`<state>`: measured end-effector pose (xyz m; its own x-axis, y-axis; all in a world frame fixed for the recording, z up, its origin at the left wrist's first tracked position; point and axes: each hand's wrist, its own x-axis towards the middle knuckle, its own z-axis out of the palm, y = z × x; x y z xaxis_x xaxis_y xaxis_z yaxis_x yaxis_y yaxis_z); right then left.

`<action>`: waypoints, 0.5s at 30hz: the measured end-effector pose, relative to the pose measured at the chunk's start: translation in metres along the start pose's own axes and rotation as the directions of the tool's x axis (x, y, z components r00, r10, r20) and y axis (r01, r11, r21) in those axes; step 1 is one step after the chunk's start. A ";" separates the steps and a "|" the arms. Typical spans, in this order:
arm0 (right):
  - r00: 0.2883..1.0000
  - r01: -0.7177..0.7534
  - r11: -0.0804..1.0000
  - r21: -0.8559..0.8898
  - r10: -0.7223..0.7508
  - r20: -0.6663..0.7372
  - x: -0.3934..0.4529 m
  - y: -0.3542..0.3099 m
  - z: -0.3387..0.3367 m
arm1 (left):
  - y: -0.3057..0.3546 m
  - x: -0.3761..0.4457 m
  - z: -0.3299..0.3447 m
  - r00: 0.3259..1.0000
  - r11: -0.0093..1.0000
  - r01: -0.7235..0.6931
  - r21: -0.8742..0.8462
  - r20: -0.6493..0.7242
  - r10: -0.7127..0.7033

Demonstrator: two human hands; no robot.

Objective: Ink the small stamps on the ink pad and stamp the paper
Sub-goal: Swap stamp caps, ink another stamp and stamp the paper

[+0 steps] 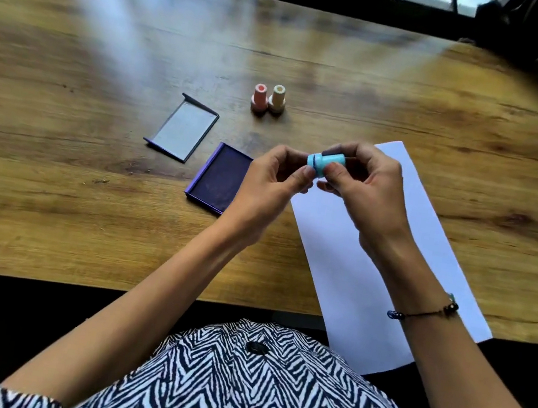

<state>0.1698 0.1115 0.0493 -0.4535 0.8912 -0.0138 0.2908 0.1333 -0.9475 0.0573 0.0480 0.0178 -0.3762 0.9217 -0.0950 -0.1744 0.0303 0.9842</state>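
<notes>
both hands up off the desk, w/ the left hand point(277, 174) and right hand point(364, 182) pinching one blue stamp point(323, 163) between them. right thumb + fingers grip the barrel; left fingertips point(307, 174) sit at the wider end. looks like a cap coming off or the face being checked, can't tell which. stamp lies sideways in the air, not resting on anything, prob. so the working end faces the left hand.

landmark = ink pad. order: big to small.

- wooden desk point(101, 111): carries everything.
- paper point(349, 260): white sheet just right of the ink pad, angled, near corner hanging over the desk edge. no marks visible on it. judged: nothing stamped yet. sits under the right hand, so short travel from pad to sheet.
- ink pad point(221, 178): open, dark purple face up, partly under the left hand. ready for inking.
- lid point(183, 127): beyond + left of the ink pad, apart from it, inside up. parked out of the work path.
- pink stamp point(259, 98) and yellow stamp point(278, 99): beyond the ink pad, upright, touching side by side. waiting their turn, judged.
- blue stamp: above the ink pad's right edge, held.

next, judged: press blue stamp on pad.
</notes>
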 end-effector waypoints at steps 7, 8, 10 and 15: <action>0.999 -0.041 0.991 0.130 0.039 0.020 0.005 0.001 0.017 | 0.003 0.004 -0.012 0.998 0.998 -0.011 0.054 -0.061 0.014; 0.999 -0.044 0.991 0.127 0.041 0.031 0.009 0.001 0.019 | 0.004 0.007 -0.014 0.998 0.998 -0.012 0.069 -0.066 0.017; 0.998 -0.047 0.997 0.056 0.045 0.051 0.025 0.000 0.020 | 0.005 0.018 -0.018 0.998 0.987 -0.004 0.159 -0.068 0.015; 0.997 -0.069 0.954 -0.291 0.055 -0.056 0.086 0.002 0.015 | 0.001 0.049 -0.016 0.979 0.976 0.071 0.207 -0.200 -0.029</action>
<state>0.1186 0.1817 0.0411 -0.3893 0.9199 -0.0477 0.5540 0.1925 -0.8100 0.0243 0.0873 0.0117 -0.5458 0.8242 -0.1512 -0.0088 0.1748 0.9846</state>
